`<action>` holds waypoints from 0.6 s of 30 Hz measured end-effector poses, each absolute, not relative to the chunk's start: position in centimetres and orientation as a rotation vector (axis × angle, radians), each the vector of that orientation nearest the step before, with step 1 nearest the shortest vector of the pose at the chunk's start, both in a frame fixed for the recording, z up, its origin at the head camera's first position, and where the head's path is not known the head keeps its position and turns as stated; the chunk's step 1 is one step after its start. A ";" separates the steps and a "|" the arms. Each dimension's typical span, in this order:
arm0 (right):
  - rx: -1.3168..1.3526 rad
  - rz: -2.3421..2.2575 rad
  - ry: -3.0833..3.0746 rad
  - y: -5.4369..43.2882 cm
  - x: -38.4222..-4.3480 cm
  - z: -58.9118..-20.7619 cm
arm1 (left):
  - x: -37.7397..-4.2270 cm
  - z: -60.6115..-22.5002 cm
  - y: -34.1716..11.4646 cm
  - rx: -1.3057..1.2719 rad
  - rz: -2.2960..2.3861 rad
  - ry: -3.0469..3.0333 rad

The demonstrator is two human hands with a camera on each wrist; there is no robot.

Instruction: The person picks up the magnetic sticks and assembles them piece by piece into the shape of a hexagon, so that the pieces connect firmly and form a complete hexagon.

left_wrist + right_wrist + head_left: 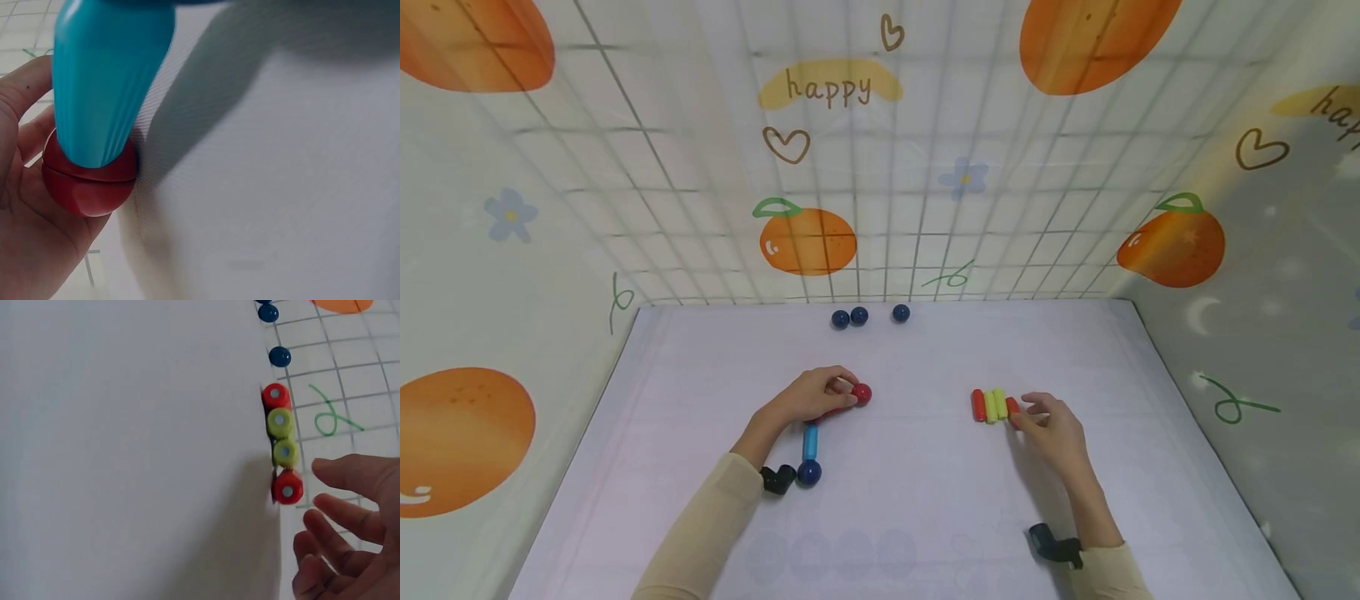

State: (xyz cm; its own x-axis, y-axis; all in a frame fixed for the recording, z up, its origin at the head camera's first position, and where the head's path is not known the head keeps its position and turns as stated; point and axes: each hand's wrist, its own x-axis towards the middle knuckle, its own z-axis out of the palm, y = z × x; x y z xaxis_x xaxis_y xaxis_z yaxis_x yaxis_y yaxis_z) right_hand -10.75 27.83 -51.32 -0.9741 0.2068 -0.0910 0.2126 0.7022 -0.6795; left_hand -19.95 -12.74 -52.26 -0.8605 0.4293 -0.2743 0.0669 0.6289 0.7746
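Note:
My left hand pinches a red ball between thumb and fingertips. A red magnetic rod runs from that ball under the hand, partly hidden. Below the hand, a blue magnetic rod ends in a dark blue ball. Up close in the left wrist view, the blue rod meets another red ball. My right hand is beside the rightmost red rod, fingers loosely bent; the right wrist view shows a gap between fingertips and that red rod.
Two yellow-green rods and another red rod lie side by side left of the right hand. Three dark blue balls rest along the table's back edge. A patterned curtain rises behind the white table.

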 end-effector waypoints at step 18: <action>0.333 -1.080 2.809 28.0 -11.0 -52.0 | -19.7 -51.7 -12.8 0.399 1.079 2.396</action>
